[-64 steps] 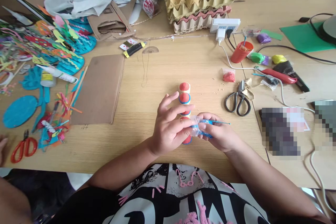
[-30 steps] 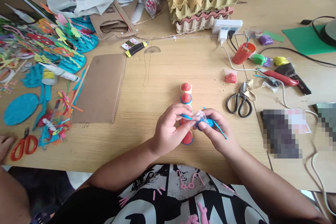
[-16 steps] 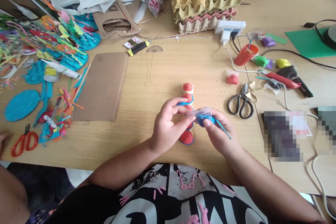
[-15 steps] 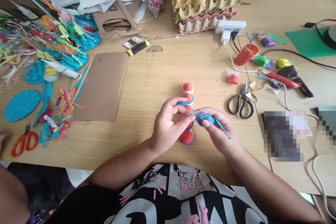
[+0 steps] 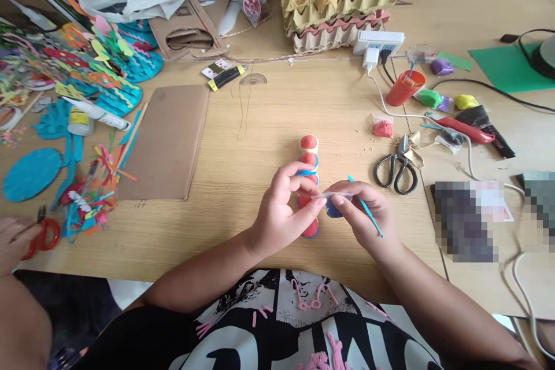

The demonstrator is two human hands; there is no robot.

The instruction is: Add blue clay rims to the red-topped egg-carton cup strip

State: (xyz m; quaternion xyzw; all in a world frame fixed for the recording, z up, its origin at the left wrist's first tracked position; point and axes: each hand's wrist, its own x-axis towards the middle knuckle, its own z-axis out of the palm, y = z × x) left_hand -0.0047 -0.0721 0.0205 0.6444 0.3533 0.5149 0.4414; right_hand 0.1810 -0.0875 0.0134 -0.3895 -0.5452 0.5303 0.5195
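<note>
Between my two hands is a small clear plastic bag with blue clay [image 5: 333, 208] in it. The fingers and thumb of my left hand [image 5: 281, 205] pinch one edge of the bag. My right hand [image 5: 370, 211] grips its other side, and a thin blue modelling tool [image 5: 367, 209] sticks out between the fingers of that hand. Beneath my left fingers stands an egg-carton strip [image 5: 309, 143] with red domes and blue edging, partly hidden. A blue clay strand [image 5: 306, 173] shows by my left fingertips; whether they hold it I cannot tell.
Black-handled scissors [image 5: 396, 167], a red clay packet [image 5: 383, 126] and a red cup [image 5: 405, 89] lie to the right. Cardboard [image 5: 162, 141] and colourful crafts [image 5: 99, 63] are left. Another person's hand [image 5: 15, 238] touches red scissors [image 5: 47, 235]. Egg trays [image 5: 336, 11] stand behind.
The bag has turned flatter between my hands, and the blue tool has shifted in my right hand. At the left edge, another person's hand has come onto the red scissors.
</note>
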